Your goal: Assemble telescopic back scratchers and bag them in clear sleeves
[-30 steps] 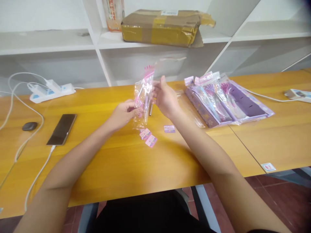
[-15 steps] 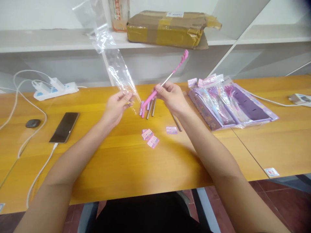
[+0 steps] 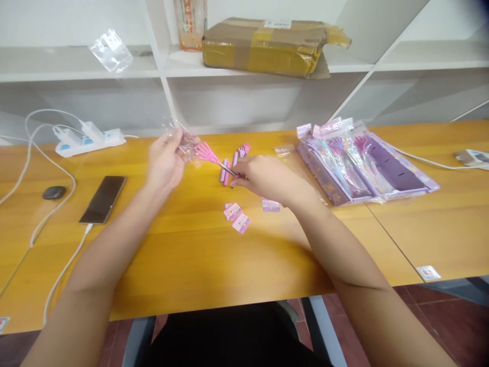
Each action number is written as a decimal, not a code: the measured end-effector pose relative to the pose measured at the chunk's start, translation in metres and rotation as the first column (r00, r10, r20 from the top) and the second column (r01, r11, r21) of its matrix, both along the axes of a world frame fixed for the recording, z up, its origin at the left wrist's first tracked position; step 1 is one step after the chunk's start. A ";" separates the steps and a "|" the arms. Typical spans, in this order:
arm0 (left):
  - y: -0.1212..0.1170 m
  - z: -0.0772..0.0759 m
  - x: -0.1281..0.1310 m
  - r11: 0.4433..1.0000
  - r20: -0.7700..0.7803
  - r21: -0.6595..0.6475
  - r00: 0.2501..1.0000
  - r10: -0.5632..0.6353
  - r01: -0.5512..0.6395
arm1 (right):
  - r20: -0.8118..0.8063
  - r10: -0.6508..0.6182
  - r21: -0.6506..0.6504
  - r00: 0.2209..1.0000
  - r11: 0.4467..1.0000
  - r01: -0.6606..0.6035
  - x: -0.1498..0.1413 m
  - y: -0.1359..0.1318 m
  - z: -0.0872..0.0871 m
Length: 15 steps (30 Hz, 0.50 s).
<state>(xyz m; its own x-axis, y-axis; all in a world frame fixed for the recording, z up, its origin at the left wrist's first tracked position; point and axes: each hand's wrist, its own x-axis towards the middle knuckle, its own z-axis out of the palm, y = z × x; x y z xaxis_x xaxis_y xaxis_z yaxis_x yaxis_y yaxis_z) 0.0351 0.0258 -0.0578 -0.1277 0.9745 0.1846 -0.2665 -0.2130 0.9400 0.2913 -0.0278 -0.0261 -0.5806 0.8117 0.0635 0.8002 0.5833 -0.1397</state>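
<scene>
A pink back scratcher (image 3: 207,153) with a hand-shaped head and a silver rod is gripped by my right hand (image 3: 263,176). Its head points left, close to the fingers of my left hand (image 3: 166,158). My left hand pinches crumpled clear plastic bag (image 3: 186,142); whether the scratcher's head is inside it I cannot tell. Between my hands lie purple and pink handles (image 3: 224,172), with small pink and purple hand-shaped heads (image 3: 244,150) behind them. Several printed pink cards (image 3: 241,223) lie nearer to me, and a purple card (image 3: 271,205) is below my right hand.
At right is a purple box (image 3: 397,163) with bagged scratchers. A phone (image 3: 102,200), a dark small case (image 3: 54,192) and a power strip (image 3: 89,143) with cables occupy the left. Clear plastic (image 3: 111,51) shows before the shelf, where a taped carton (image 3: 267,48) rests.
The scratcher has swung from pointing up and right to pointing left, its head now by my left hand. The long plastic bag no longer stretches upward; its plastic is crumpled at my left hand.
</scene>
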 end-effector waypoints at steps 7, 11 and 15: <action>-0.004 -0.006 0.010 1.000 0.012 -0.012 1.000 -0.025 0.026 | -0.043 0.033 -0.016 0.999 0.999 -0.034 -0.004 0.001 -0.007; -0.004 -0.005 0.009 1.000 -0.015 0.028 1.000 -0.003 0.004 | -0.075 0.049 -0.028 0.996 0.998 -0.051 -0.003 -0.003 -0.004; -0.002 -0.002 0.008 1.000 -0.002 0.028 1.000 0.014 -0.014 | -0.098 0.075 -0.046 0.992 0.996 -0.080 0.000 -0.006 0.002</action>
<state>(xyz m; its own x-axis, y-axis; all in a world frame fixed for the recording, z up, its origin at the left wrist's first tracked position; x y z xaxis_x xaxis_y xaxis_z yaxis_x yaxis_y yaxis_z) 0.0426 0.0238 -0.0596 -0.1412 0.9670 0.2121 -0.2615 -0.2431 0.9341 0.2914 -0.0334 -0.0239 -0.6349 0.7681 0.0830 0.7344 0.6334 -0.2439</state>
